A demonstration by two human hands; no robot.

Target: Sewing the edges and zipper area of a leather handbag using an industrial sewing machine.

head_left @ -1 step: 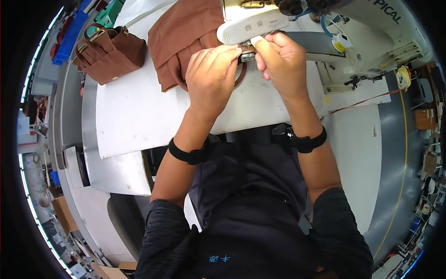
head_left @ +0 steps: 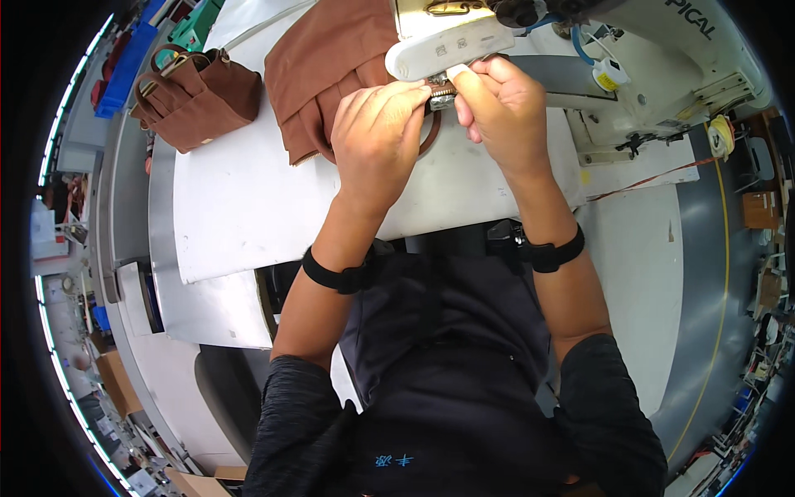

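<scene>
Both hands meet at a sewing machine [head_left: 451, 51], close under its white head cover. My left hand [head_left: 374, 137] is closed, its thumb and fingertips pinching the edge of a brown fabric bag piece [head_left: 327, 70]. A short stretch of metal-toothed zipper [head_left: 444, 93] shows between the hands, by the presser foot. My right hand [head_left: 505, 112] is closed too, thumb against forefinger at the zipper's right side. Exactly what lies in that pinch is hidden. The bag piece spreads to the left behind my left hand, and a thin brown strap or handle [head_left: 431, 132] curves out below it.
A small brown handbag [head_left: 203, 103] with handles stands on the white table [head_left: 248, 215] at the far left. The machine's large body [head_left: 662, 74] fills the upper right. A red cord [head_left: 654, 180] runs rightward from the table. Blue and green bins [head_left: 195, 25] sit at the upper left.
</scene>
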